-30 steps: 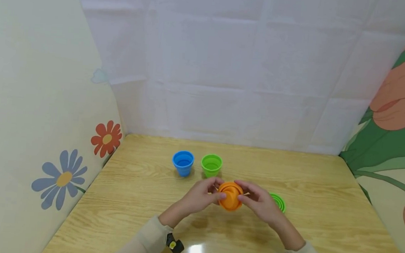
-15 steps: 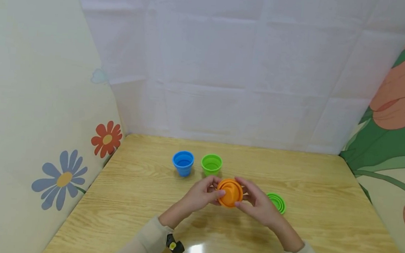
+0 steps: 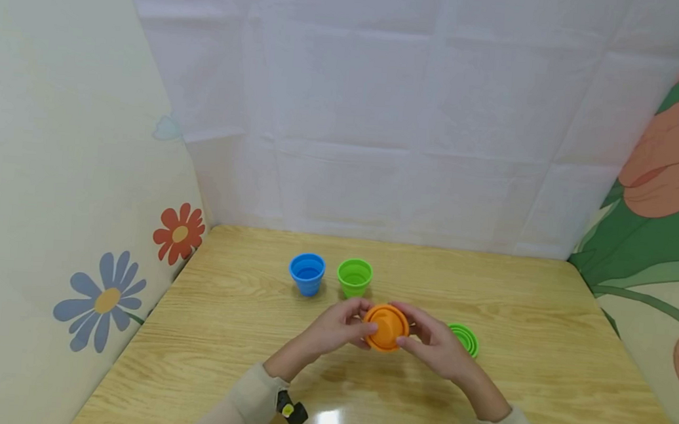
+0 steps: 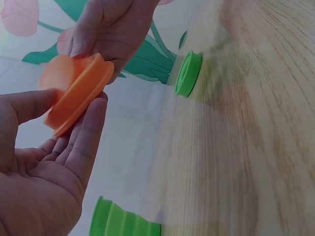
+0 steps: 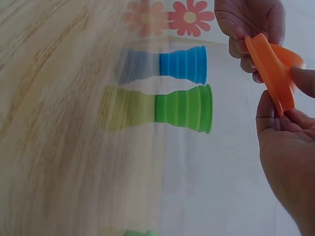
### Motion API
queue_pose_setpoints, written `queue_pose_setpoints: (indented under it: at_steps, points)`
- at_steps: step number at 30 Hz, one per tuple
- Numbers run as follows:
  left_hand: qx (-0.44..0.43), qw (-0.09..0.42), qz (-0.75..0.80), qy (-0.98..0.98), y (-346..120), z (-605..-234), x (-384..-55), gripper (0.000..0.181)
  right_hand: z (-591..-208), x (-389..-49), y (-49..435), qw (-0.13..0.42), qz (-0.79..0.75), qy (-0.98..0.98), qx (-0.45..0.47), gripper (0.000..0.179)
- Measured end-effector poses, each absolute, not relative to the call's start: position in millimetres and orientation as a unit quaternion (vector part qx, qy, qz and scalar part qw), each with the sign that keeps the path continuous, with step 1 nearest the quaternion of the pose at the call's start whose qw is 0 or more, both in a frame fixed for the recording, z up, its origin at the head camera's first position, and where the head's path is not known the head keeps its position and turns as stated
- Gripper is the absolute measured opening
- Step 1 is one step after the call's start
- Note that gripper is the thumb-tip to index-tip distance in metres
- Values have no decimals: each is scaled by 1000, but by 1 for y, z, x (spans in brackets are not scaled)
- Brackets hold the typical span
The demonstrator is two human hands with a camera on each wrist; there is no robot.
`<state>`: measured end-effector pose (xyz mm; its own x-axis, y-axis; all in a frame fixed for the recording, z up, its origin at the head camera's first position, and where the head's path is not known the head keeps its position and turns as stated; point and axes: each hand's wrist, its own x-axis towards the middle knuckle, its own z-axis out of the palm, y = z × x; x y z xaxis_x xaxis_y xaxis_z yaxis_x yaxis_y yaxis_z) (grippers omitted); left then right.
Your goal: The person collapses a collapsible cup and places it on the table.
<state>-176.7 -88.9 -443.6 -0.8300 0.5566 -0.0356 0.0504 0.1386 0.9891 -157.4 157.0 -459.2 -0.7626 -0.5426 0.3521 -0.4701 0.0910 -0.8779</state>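
I count four cups: one orange cup [image 3: 389, 326], one blue cup [image 3: 307, 272], one tall green cup [image 3: 355, 277], one collapsed green cup [image 3: 465, 341]. Orange cup is held above the desk [image 3: 238, 310], mostly flattened, bulge on the thumb side. From it: blue cup beyond and left, tall green cup beyond, slightly left, collapsed green cup to the right. Blue and tall green stand mouth up, ridged insides showing. My left hand [image 3: 340, 329] and right hand [image 3: 437, 349] flank the orange cup, fingers of both clamped on it.

L grip [image 3: 334, 330] & R grip [image 3: 439, 346] face each other, both pinching, thumbs [image 3: 362, 330] opp. fingers [image 3: 359, 303]. 2 forearms [image 3: 485, 394] angle inward, wrists [image 3: 294, 358] bare past sleeves [image 3: 256, 393].
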Motion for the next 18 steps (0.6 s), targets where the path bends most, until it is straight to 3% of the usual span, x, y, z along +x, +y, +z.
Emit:
queue_pose_setpoints:
  at_steps: [9, 15, 18]
  points:
    - [224, 232, 611, 723, -89, -443, -178, 38, -459, -157, 158, 47, -589, 731, -341, 46]
    - [232, 223, 613, 722, -88, -442, -178, 37, -461, -160, 158, 30, -593, 708, -382, 45]
    - [224, 216, 614, 725, -86, -444, -179, 35, -460, -159, 159, 39, -597, 718, -357, 45]
